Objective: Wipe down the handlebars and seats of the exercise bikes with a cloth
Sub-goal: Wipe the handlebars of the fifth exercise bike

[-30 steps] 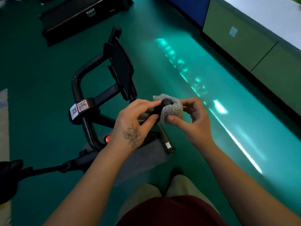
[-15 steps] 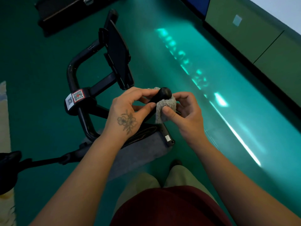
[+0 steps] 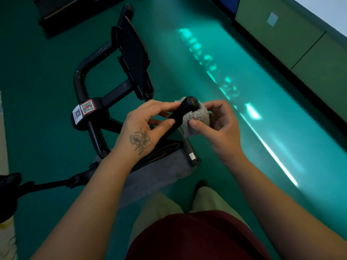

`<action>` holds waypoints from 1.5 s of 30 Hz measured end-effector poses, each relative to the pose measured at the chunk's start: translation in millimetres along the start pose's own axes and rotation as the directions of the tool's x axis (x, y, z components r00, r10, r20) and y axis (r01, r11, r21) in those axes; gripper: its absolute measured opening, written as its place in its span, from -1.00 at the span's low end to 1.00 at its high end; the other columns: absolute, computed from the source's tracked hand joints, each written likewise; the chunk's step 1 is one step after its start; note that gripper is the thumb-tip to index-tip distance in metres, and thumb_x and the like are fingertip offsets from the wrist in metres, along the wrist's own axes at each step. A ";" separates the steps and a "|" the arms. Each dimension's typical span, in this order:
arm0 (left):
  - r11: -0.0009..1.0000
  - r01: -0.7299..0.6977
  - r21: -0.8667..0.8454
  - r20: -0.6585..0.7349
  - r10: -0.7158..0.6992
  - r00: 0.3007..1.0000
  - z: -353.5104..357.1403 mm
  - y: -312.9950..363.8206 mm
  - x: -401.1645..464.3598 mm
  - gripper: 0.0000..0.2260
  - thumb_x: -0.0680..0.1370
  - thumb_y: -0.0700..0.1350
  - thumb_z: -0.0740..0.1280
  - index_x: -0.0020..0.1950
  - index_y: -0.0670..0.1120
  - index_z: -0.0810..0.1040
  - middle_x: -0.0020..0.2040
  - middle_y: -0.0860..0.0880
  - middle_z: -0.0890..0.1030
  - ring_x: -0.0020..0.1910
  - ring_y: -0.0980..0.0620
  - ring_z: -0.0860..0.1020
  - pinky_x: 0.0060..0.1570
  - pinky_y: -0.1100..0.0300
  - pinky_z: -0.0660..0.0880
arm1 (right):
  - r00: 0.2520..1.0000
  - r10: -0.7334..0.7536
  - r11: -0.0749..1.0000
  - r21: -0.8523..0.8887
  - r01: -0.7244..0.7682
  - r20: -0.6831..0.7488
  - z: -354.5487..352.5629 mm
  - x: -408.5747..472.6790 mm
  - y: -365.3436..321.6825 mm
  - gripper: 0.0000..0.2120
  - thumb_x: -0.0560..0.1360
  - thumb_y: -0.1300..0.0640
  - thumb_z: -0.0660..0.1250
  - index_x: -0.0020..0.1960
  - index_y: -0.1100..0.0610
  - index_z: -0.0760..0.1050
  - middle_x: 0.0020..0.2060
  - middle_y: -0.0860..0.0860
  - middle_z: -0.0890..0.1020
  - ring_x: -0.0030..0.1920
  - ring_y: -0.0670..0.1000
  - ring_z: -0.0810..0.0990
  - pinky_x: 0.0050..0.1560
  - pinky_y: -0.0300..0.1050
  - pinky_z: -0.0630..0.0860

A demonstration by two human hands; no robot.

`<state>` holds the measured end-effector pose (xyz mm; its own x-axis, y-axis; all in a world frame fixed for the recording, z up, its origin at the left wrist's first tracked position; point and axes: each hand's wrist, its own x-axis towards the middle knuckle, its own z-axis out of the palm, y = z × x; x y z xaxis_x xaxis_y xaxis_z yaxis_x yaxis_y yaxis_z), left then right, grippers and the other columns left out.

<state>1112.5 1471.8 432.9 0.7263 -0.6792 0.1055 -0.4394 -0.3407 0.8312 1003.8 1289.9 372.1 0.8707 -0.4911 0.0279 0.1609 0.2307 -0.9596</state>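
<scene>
The black handlebar of an exercise bike rises toward me, its rounded tip uncovered. A grey fluffy cloth is wrapped round the right side of the bar just below the tip. My right hand pinches the cloth against the bar with thumb and fingers. My left hand, with a flower tattoo, grips the bar lower down between thumb and fingers. The bike's black seat shows only partly at the left edge.
The far handlebar loop carries QR stickers and a dark tablet holder. A grey mat lies under the bike base. Another black machine stands at the top left. Green cabinets line the right wall.
The cloth has slid down from over the handlebar tip, leaving the tip bare, then shifted to the bar's right side. Both hands stay on the bar.
</scene>
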 end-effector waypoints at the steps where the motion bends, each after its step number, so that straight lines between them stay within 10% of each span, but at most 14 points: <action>1: 1.000 0.005 0.000 0.010 -0.005 1.000 -0.7 -2.6 -1.3 -0.63 0.61 -0.24 0.49 0.38 0.03 0.66 0.21 0.07 0.66 0.18 0.01 0.66 0.11 0.13 0.65 | 1.000 -0.013 1.000 0.001 0.013 -0.009 -1.0 1.3 -2.0 -0.61 0.40 0.27 0.60 0.11 0.16 0.49 -0.01 0.01 0.66 -0.03 0.00 0.66 0.01 -0.12 0.58; 13: 0.999 -0.039 -0.025 0.168 0.042 0.985 -18.6 -17.6 -3.1 -0.48 0.56 -0.35 0.50 0.46 0.04 0.61 0.24 0.09 0.64 0.24 0.06 0.63 0.12 0.24 0.63 | 0.999 0.008 0.995 -0.103 -0.014 -0.053 29.8 -23.6 26.2 -0.55 0.29 0.09 0.67 -0.04 0.12 0.43 0.09 0.19 0.66 0.10 0.08 0.66 0.18 0.16 0.57; 24: 0.997 -0.035 -0.067 0.217 0.049 0.975 -25.9 -30.8 -0.9 -0.46 0.53 -0.35 0.53 0.44 0.07 0.62 0.24 0.05 0.66 0.20 0.02 0.65 0.09 0.19 0.66 | 0.978 -0.075 0.993 -0.102 0.056 -0.196 38.1 -25.9 16.6 -0.54 0.26 0.08 0.67 -0.05 0.07 0.44 0.10 0.00 0.68 0.10 0.00 0.68 0.13 -0.03 0.58; 31: 0.994 -0.047 -0.095 0.262 0.070 0.963 -29.9 -34.9 -0.1 -0.45 0.54 -0.33 0.53 0.46 0.09 0.61 0.26 0.05 0.65 0.23 0.03 0.64 0.12 0.19 0.65 | 0.984 -0.086 0.980 -0.192 0.055 -0.155 44.6 -34.7 26.3 -0.57 0.34 0.14 0.66 0.00 0.04 0.43 0.13 0.12 0.66 0.12 0.17 0.68 0.16 0.28 0.58; 45: 0.993 -0.080 -0.085 0.272 0.101 0.957 -33.9 -39.2 -1.8 -0.48 0.55 -0.31 0.53 0.46 0.05 0.60 0.26 0.04 0.64 0.23 0.07 0.64 0.13 0.25 0.62 | 0.969 -0.086 0.970 -0.243 0.029 -0.230 60.8 -43.5 26.2 -0.61 0.36 0.19 0.69 0.00 0.00 0.52 0.06 -0.18 0.69 0.05 -0.04 0.70 0.03 -0.19 0.55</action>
<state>1146.3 1508.4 418.6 0.5071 -0.8611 0.0360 -0.4494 -0.2285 0.8636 998.4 1368.3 362.8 0.7235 -0.6888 0.0454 0.0678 0.0054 -0.9977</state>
